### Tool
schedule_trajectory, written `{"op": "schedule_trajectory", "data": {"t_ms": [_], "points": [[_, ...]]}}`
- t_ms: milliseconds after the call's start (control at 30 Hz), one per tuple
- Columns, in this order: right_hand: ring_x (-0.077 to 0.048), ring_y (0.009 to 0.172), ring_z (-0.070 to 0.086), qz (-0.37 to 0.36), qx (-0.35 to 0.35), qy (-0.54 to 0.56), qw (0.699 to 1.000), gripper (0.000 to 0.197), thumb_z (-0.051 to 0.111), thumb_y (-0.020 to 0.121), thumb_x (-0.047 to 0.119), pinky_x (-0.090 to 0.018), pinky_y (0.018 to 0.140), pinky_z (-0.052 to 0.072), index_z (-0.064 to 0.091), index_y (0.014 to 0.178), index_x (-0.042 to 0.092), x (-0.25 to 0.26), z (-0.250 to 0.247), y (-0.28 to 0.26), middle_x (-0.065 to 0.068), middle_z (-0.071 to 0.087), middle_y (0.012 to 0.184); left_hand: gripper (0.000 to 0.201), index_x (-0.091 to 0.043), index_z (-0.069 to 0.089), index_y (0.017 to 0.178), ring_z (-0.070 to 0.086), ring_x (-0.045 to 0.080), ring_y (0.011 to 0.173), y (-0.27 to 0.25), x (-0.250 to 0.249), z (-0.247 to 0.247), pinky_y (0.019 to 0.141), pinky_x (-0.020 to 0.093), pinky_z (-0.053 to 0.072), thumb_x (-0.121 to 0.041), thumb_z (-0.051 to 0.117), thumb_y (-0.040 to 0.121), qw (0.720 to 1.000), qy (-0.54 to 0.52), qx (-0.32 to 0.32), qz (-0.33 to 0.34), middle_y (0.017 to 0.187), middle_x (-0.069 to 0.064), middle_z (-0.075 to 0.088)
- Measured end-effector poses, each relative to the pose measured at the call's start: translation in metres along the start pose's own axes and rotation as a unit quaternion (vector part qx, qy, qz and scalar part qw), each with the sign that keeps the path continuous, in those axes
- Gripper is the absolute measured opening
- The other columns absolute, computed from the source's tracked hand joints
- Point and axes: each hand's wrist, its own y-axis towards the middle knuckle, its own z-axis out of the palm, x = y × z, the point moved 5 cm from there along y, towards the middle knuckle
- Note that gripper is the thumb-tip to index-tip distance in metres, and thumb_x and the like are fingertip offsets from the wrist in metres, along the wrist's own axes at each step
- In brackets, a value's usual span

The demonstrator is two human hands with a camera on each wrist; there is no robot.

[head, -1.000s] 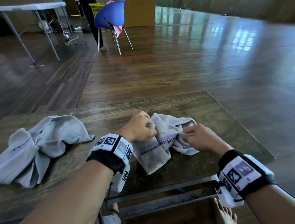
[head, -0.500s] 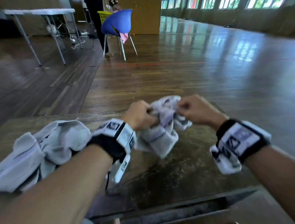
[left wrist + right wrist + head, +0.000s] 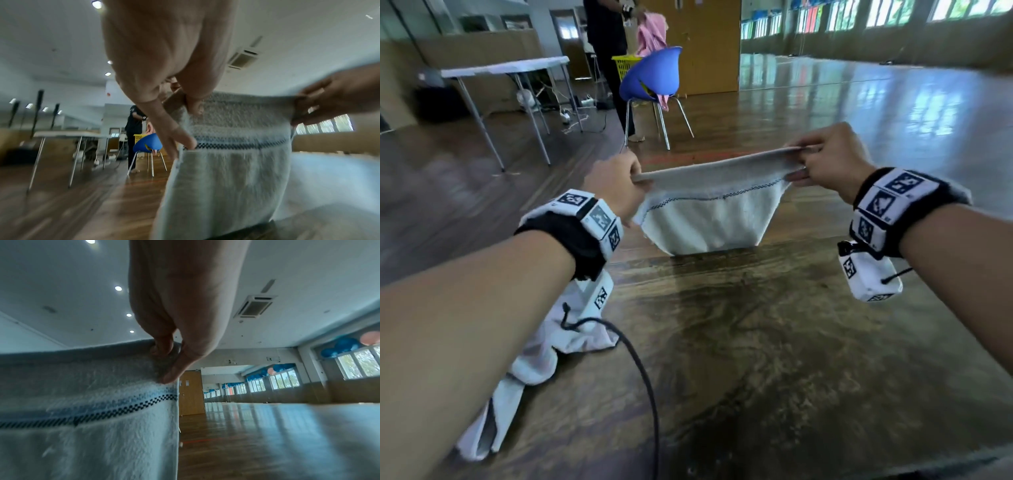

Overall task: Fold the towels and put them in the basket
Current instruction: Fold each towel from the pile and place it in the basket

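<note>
A pale grey towel (image 3: 709, 212) with a dark checked stripe hangs spread in the air above the far edge of the wooden table (image 3: 774, 342). My left hand (image 3: 619, 186) pinches its top left corner and my right hand (image 3: 825, 164) pinches its top right corner, with the top edge stretched between them. In the left wrist view the left hand (image 3: 185, 104) pinches the towel (image 3: 230, 170). The right hand (image 3: 166, 363) pinches the towel (image 3: 86, 410) in the right wrist view. A second crumpled towel (image 3: 541, 356) lies on the table under my left forearm. No basket for these towels shows near me.
A blue chair (image 3: 650, 82) stands on the wooden floor beyond the table, with a yellow basket (image 3: 625, 65) and a person holding pink cloth behind it. A white folding table (image 3: 506, 68) stands at the far left. A black cable (image 3: 643, 383) trails over the tabletop.
Both hands lifted the bunched towel off the table and drew apart, so it now hangs spread open between them. The view tilted up toward the room.
</note>
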Motion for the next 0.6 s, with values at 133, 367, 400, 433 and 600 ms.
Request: {"op": "schedule_trajectory", "data": {"t_ms": [133,367,400,433,600], "points": [[-0.027,0.090,0.074,-0.003,-0.011,0.022,1.000,0.033,0.070,0.087,-0.006,-0.039,0.082,0.062,0.081,0.083,0.025,-0.012,0.002,0.004,-0.009,0.077,0.092,0.019,-0.010,0.055,0.093,0.070,0.037,0.079,-0.003,-0.002,0.014,0.063,0.048,0.061,-0.024,0.068,0.092,0.990,-0.124,-0.007,-0.068,0.098,0.016,0.063],[0.004,0.063,0.054,-0.115,-0.002,-0.098,0.989,0.017,0.069,0.094,0.012,-0.020,0.064,0.041,0.081,0.093,0.024,-0.026,-0.012,-0.044,0.014,0.064,0.068,0.009,-0.009,0.065,0.084,0.064,0.027,0.076,-0.007,-0.012,0.014,0.066,0.039,0.051,-0.001,0.066,0.082,0.997,-0.008,-0.037,0.063,0.084,0.009,0.070],[0.004,0.061,0.053,-0.101,0.028,-0.112,0.988,0.016,0.070,0.094,0.013,-0.020,0.064,0.041,0.080,0.091,0.025,-0.033,-0.012,-0.053,0.013,0.063,0.067,0.010,-0.009,0.067,0.086,0.065,0.026,0.080,-0.011,-0.009,0.022,0.069,0.038,0.053,0.000,0.067,0.082,0.999,0.010,0.021,0.043,0.089,0.009,0.071],[0.006,0.058,0.053,-0.087,0.057,-0.125,0.987,0.013,0.072,0.094,0.015,-0.016,0.062,0.041,0.081,0.092,0.024,-0.039,-0.012,-0.061,0.011,0.065,0.068,0.012,-0.009,0.070,0.089,0.065,0.027,0.083,-0.018,-0.004,0.030,0.071,0.036,0.053,0.002,0.067,0.083,0.997,0.031,0.070,0.018,0.092,0.009,0.071],[-0.013,0.071,0.064,-0.050,0.111,-0.174,0.977,0.008,0.075,0.091,0.020,-0.026,0.064,0.046,0.083,0.092,0.018,-0.063,-0.018,-0.111,-0.002,0.074,0.075,0.017,-0.009,0.066,0.092,0.061,0.026,0.085,-0.064,0.000,0.057,0.067,0.031,0.045,0.006,0.062,0.086,0.977,0.047,0.207,-0.023,0.093,0.010,0.066]]}}
